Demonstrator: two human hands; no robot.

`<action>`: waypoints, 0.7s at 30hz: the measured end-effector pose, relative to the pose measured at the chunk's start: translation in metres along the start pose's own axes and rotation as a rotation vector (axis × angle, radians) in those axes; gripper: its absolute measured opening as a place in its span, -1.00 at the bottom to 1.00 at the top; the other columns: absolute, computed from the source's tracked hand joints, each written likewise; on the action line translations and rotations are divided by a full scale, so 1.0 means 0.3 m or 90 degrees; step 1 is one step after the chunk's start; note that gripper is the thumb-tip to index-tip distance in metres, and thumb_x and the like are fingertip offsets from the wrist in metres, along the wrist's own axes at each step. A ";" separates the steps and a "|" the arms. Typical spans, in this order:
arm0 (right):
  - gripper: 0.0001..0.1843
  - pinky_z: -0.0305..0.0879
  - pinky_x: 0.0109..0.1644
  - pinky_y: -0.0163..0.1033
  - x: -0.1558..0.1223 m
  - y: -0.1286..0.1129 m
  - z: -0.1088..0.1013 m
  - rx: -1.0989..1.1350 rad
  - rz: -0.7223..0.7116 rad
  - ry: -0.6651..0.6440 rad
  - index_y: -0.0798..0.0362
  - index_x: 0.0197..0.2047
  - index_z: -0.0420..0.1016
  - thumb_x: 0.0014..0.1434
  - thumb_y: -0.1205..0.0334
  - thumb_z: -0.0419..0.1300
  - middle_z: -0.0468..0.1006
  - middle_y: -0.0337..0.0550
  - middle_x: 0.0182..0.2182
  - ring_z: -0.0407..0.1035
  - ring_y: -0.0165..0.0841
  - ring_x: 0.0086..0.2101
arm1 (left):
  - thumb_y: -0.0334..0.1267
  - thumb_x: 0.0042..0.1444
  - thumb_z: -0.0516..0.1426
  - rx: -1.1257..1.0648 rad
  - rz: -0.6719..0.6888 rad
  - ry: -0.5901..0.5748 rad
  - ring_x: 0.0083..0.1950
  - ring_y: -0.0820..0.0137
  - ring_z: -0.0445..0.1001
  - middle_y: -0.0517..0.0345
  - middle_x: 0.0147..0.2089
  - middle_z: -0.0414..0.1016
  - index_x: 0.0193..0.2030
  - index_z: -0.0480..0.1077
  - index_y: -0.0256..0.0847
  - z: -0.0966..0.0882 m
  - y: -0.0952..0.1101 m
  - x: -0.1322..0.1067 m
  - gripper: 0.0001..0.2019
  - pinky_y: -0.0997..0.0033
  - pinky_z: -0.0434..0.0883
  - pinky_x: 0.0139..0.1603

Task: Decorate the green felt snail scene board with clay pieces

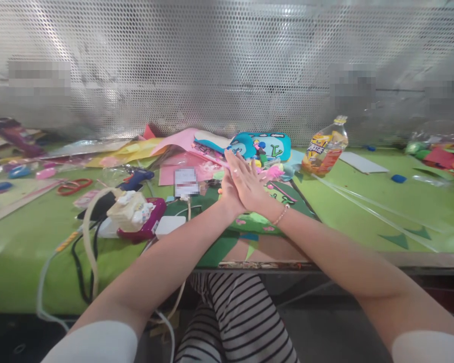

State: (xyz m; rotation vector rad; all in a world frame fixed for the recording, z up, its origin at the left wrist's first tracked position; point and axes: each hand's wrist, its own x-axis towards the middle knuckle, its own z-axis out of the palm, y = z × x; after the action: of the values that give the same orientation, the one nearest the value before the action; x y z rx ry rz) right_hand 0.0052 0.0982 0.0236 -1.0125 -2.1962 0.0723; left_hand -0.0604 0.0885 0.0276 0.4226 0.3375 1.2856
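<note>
My right hand [245, 184] lies flat against my left hand [229, 191], palm to palm, with the fingers of both stretched out. Whether anything is between the palms is hidden. A small orange bit shows at the left hand's edge. Both hands are above a green craft piece [255, 222] decorated with pink shapes. Just behind them stands a blue decorated panel [278, 146] with colourful figures. A pink modelled lump [274, 172] sits right of my fingers.
At the right stands a plastic bottle [324, 148] with an orange label. To the left are a glue gun [138, 179], orange-handled scissors [74, 186], a plug adapter [130, 209] and cables. Pink sheets [177, 143] lie behind. A perforated metal wall [227, 70] closes off the back.
</note>
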 end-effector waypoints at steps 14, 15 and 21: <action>-0.35 -0.42 0.32 0.20 0.060 0.166 -0.013 -0.203 0.081 -0.002 0.10 0.40 -0.27 0.30 0.06 -0.31 -0.19 -0.05 0.37 -0.29 -0.16 0.32 | 0.19 0.18 -0.40 0.069 -0.120 -0.041 0.20 0.13 0.31 -0.05 0.20 0.34 0.17 0.27 -0.19 0.000 0.011 -0.002 -0.27 0.02 0.21 0.20; -0.35 -0.44 0.32 0.19 0.058 0.158 -0.010 -0.203 0.072 -0.004 0.10 0.40 -0.26 0.30 0.07 -0.32 -0.18 -0.06 0.37 -0.29 -0.17 0.33 | 0.17 0.19 -0.40 0.070 -0.119 -0.033 0.20 0.14 0.31 -0.04 0.20 0.34 0.17 0.26 -0.19 0.002 0.012 -0.003 -0.28 0.03 0.22 0.19; -0.37 -0.46 0.35 0.14 0.013 0.043 0.017 -0.060 0.018 -0.048 0.07 0.40 -0.36 0.32 0.06 -0.49 -0.15 -0.14 0.37 -0.35 -0.25 0.33 | 0.00 0.26 -0.34 0.041 -0.050 0.009 0.22 0.29 0.29 0.21 0.23 0.30 0.23 0.20 -0.05 -0.011 0.002 0.021 -0.45 0.12 0.20 0.23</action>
State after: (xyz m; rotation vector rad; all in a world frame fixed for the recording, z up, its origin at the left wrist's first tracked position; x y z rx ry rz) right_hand 0.0087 0.1109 0.0180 -1.1096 -2.2724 0.0201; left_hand -0.0610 0.0951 0.0249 0.4502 0.4048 1.2033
